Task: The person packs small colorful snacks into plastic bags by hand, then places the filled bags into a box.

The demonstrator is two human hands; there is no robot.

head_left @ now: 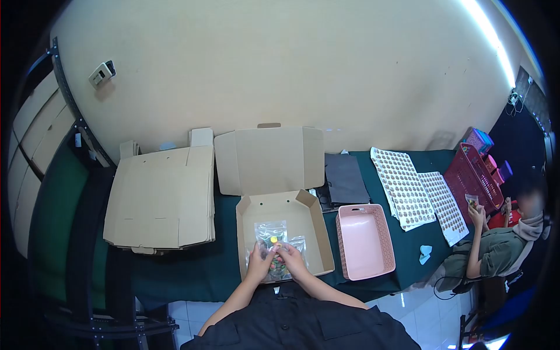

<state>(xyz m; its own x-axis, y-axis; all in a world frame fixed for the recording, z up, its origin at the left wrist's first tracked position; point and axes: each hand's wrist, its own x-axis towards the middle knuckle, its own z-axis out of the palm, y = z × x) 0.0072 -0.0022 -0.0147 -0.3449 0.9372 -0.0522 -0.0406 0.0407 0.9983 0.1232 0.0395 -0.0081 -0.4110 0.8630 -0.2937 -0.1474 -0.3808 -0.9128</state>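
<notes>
On the far left of the green-covered table (pixel 186 271) there's a stack of flat cardboard box blanks (pixel 160 198), not folded up yet. Just right of that is the open cardboard box (pixel 306 221), lid flipped back toward the wall. One clear zip bag (pixel 270 231) with something yellow inside lies flat on the box floor.

Right at the near edge of that box is where the action is. The left hand (pixel 259 263) and right hand (pixel 293 261) are close together, fingers pinched on a small clear bag (pixel 277 267) with colourful bits in it, held low over the box floor and touching or nearly touching the first bag. Too small to tell if the seal is open or closed.

My read: this is the fiddle-with-the-bag stage, probably pressing the zip or squaring it up. Laying it down neatly would need a spot beside the first bag, not on top of it.

Further right: a dark folded bag (pixel 345 178), an empty pink basket (pixel 385 239), two sheets of round stickers (pixel 402 186), a red basket (pixel 469 175). At the far right a seated co-worker (pixel 496 251) is holding something small of their own.
</notes>
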